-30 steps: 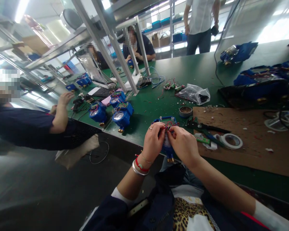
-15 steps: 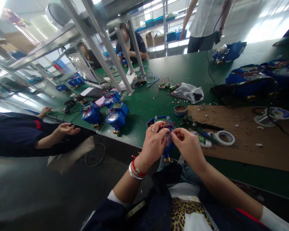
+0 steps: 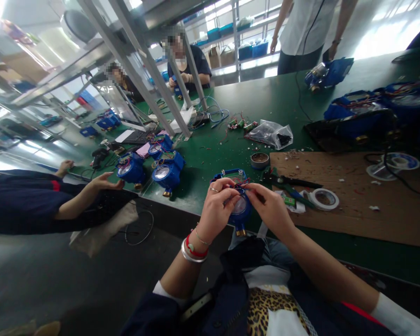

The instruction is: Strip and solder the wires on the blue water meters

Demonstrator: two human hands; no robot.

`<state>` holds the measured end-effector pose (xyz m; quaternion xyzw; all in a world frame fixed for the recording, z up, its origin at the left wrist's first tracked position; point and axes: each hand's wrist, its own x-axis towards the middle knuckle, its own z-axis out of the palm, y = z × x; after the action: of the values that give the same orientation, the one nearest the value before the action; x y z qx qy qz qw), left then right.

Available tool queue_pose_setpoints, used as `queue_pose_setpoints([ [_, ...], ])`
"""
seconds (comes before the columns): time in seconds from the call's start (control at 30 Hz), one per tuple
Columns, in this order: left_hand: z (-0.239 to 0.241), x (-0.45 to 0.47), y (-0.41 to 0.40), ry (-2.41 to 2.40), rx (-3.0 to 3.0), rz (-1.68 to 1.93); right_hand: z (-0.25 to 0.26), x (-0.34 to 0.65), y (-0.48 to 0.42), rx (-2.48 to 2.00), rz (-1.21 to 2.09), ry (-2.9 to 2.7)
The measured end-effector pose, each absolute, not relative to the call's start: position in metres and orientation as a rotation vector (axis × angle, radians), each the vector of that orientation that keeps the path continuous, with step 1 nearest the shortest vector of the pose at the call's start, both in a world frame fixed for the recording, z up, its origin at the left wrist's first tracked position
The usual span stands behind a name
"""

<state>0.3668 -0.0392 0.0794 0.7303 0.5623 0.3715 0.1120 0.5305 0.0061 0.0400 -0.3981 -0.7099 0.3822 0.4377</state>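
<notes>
Left hand [image 3: 217, 207]: fingers curled shut round the left flank of the blue meter [image 3: 240, 212], fingertips pressed to the wiring at its top; ring on one finger, bangles at the wrist.
Right hand [image 3: 271, 210]: closed to a pinch, thumb and forefinger nipping the red wires [image 3: 241, 188] at the meter's 12 o'clock; other fingers folded in.
Blue meter: held between both hands at the near edge of the green table [image 3: 231, 144], dial face up, brass stub toward 6 o'clock, above the lap.
Cutters [image 3: 283, 181]: flat on the table at 2 o'clock of the meter, just beside the right hand, not touched.
Tape roll [image 3: 324, 199]: at 3 o'clock, lying flat on the near corner of the cardboard sheet [image 3: 364, 210].
Round tin [image 3: 260, 160]: at 1 o'clock, just beside the sheet's left corner.
Clear bag [image 3: 271, 134]: farther out at 1 o'clock, small dark parts inside.
Spare meters [image 3: 168, 172]: two, side by side at 10 o'clock, near the table edge.
Co-worker's hand [image 3: 105, 181]: at 9 o'clock, open, just beside the leftmost spare meter; contact cannot be told.
Wire spool [image 3: 401, 162]: well apart at 3 o'clock, on the sheet's far edge.
Standing person [image 3: 303, 32]: at 1 o'clock, beyond the table's far side, light shirt.
</notes>
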Motion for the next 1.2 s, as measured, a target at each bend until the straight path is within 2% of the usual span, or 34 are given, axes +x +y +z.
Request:
queue_pose_setpoints([
  [0.4, 0.085, 0.369, -0.040, 1.795, 2.225, 0.951, 0.040, 0.526, 0.012, -0.928, 0.873, -1.902],
  [0.6, 0.083, 0.370, -0.040, 1.829, 2.189, 1.014, 0.039, 0.528, 0.006, -0.940, 0.847, -1.845],
  [0.73, 0.069, 0.369, -0.057, 1.815, 2.125, 1.194, 0.035, 0.538, -0.002, -1.026, 0.882, -1.757],
  [0.9, 0.036, 0.377, -0.081, 2.014, 1.712, 1.303, 0.020, 0.560, -0.005, -1.104, 0.965, -1.757],
  [1.07, 0.025, 0.388, -0.074, 1.635, 1.076, 1.359, 0.004, 0.575, -0.002, -1.120, 0.934, -1.844],
  [1.2, 0.020, 0.388, -0.051, 1.392, 0.849, 1.555, -0.006, 0.578, 0.000, -1.116, 0.936, -1.885],
])
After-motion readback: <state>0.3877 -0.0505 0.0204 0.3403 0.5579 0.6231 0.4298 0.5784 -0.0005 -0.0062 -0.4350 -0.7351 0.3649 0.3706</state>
